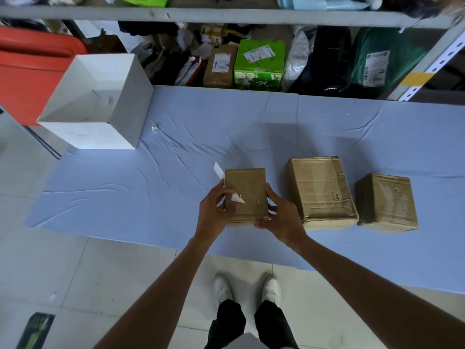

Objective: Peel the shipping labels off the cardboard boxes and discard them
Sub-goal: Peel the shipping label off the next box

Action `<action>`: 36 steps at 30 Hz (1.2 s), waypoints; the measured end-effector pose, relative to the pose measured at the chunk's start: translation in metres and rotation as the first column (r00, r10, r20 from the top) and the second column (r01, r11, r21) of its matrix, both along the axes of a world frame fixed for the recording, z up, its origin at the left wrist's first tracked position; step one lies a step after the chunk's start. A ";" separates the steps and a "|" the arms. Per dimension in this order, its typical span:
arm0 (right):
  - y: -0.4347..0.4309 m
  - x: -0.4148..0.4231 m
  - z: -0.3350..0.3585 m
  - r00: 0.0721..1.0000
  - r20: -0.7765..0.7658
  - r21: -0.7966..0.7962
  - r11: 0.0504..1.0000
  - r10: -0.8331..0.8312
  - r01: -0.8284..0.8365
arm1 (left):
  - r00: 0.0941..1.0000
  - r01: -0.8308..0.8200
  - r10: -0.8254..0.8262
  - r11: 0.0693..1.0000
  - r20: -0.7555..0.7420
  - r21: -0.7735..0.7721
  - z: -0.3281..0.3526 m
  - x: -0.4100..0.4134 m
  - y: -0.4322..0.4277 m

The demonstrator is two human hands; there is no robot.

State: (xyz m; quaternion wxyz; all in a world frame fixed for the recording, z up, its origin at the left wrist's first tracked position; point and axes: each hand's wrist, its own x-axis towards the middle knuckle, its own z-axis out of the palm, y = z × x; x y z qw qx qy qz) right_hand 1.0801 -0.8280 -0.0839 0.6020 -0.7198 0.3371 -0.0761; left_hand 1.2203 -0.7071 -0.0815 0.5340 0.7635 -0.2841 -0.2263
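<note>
1. A small cardboard box (246,195) is held between both hands above the near edge of a pale blue sheet (176,172) spread on the tiled floor (63,260).
2. The left hand (214,210) has its grip closed on the box's left side and also pinches a white label strip (219,171) that sticks up past the box's upper left corner; a torn white scrap (237,197) lies against the box's top face by the thumb.
3. The right hand (279,217) has its grip wrapped around the box's right side and lower right corner.
4. Just right of the held box a larger cardboard box (320,192), crumpled along its edges, rests on the sheet; its top shows no label, only a dark scribble.
5. Further right, apart from it, sits a third cardboard box (386,202), its top also bare brown.
6. An open white box (98,104) stands at the sheet's far left corner, well apart from the hands, with only bare sheet between.
7. Behind the sheet a metal shelf (226,15) holds parcels, among them a green carton (259,64) and a brown parcel (221,66), both bearing labels.
8. A red bin (27,71) stands left of the white box.
9. White shoes (271,289) show below on the tiles.
</note>
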 end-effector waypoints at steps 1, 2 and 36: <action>0.000 0.000 0.000 1.000 0.000 0.001 1.000 -0.002 0.002 | 1.000 0.009 -0.009 1.000 0.013 0.000 0.000 0.000 0.000; 0.000 -0.001 0.000 1.000 0.003 0.000 1.000 0.000 0.000 | 0.999 0.020 -0.020 1.000 0.028 0.000 0.001 0.000 0.000; -0.001 0.000 0.003 0.999 -0.016 -0.046 0.998 0.039 -0.039 | 0.998 0.058 -0.058 0.998 -0.020 0.001 0.002 0.002 0.002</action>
